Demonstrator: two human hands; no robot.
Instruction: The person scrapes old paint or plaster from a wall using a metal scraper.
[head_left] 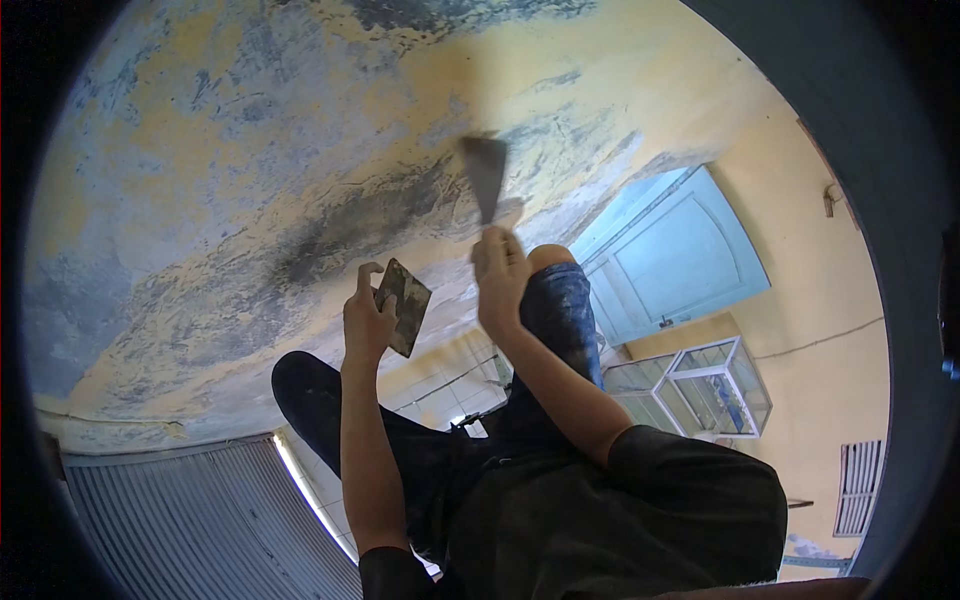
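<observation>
My right hand [500,272] is closed round the handle of a putty knife [485,170]. Its wide, dark blade points up at the patchy wall [390,110] and is slightly blurred; I cannot tell whether it touches the surface. Lower and to the left, my left hand [368,320] grips a small rectangular plate [406,308] by its left side, one finger bent above it. Dark and pale smears cover the plate's face. Rough grey patches and streaks spread across the wall's yellow paint.
A light blue door [670,260] stands to the right of my bent knee [560,290]. Below it is a glass display case [710,390] with a white frame. Grey corrugated metal [200,520] fills the lower left, and pale floor tiles [440,400] show between my legs.
</observation>
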